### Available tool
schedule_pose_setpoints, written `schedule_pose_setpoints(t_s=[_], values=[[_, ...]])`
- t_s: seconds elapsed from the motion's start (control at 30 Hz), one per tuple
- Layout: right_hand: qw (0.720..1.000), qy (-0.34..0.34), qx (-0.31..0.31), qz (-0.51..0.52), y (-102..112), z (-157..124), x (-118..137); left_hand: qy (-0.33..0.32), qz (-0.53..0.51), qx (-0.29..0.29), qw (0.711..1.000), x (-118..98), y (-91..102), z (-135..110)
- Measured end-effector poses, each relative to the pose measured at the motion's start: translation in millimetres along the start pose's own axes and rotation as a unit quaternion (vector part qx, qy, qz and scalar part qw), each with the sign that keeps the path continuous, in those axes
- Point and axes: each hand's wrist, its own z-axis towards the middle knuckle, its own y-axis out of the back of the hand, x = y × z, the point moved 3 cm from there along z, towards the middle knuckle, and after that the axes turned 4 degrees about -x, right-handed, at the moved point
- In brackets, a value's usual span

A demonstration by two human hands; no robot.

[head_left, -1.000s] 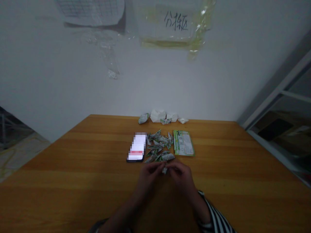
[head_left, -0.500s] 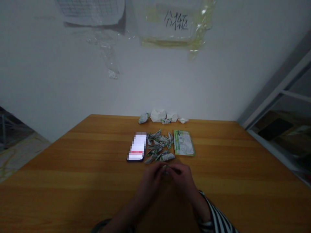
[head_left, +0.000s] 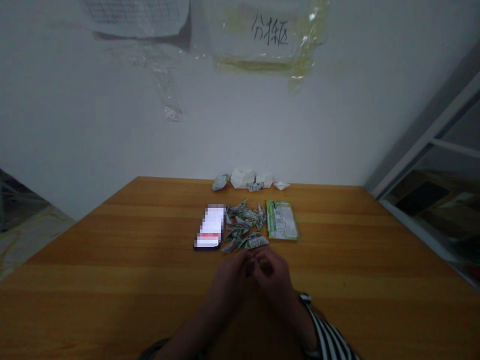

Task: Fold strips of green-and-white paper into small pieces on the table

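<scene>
**Closed together, and what they held out of sight**

The left hand and right hand were together above the near part of the table, their fingers curled and overlapping. Whether they gripped anything could not be told, as the fingers hid the space between them.

Just ahead of the hands lay a loose heap of narrow, creased, pointed folded pieces of green-and-white printed paper, too tangled to count exactly, though there were at least ten. Left of the heap and beyond the left hand lay a black-edged smartphone, its lit screen pixelated. To the heap's right, beyond the right hand, lay one flat rectangular green-and-white printed card; its small print was unreadable.

Farther ahead, at the far edge of the glossy orange-brown wooden table, sat two crumpled white paper lumps, one rounded green-and-white twist of paper, one small folded green-and-white scrap and one small white scrap. High ahead, a taped clear plastic sheet on the white wall carried two handwritten black characters, 分拣. A black-and-white striped sleeve covered the right forearm.
</scene>
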Motion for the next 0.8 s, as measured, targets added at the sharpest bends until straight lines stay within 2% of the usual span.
schedule_pose_setpoints(t_s=[0.13, 0.27, 0.4, 0.53, 0.6, 0.67, 0.73, 0.8], values=[[0.995, -0.045, 0.02, 0.088, -3, -4, -1, -0.019, -0.016, -0.028, 0.999, -8, 8.0, 0], [0.975, -0.126, -0.015, 0.185, -2, -4, -5, 0.026, -0.107, -0.054, 0.992, -3, 9.6, 3], [0.944, -0.199, -0.066, 0.255, 0, 0, -10, 0.098, -0.248, -0.079, 0.96, 12, 6.1, 8], [0.932, -0.217, -0.064, 0.282, -1, 1, -13, 0.145, -0.333, -0.11, 0.925, 20, 0.7, 8], [0.934, -0.214, -0.051, 0.281, 0, 0, -13, 0.131, -0.329, -0.115, 0.928, 16, 1.9, 8], [0.94, -0.201, -0.046, 0.271, 1, -1, -12, 0.086, -0.292, -0.097, 0.947, 8, 6.1, 8], [0.947, -0.188, -0.052, 0.255, 3, -2, -10, 0.027, -0.238, -0.054, 0.969, -2, 10.8, 8], [0.952, -0.177, -0.065, 0.243, 5, -3, -8, -0.016, -0.21, -0.022, 0.977, -8, 13.9, 7]])
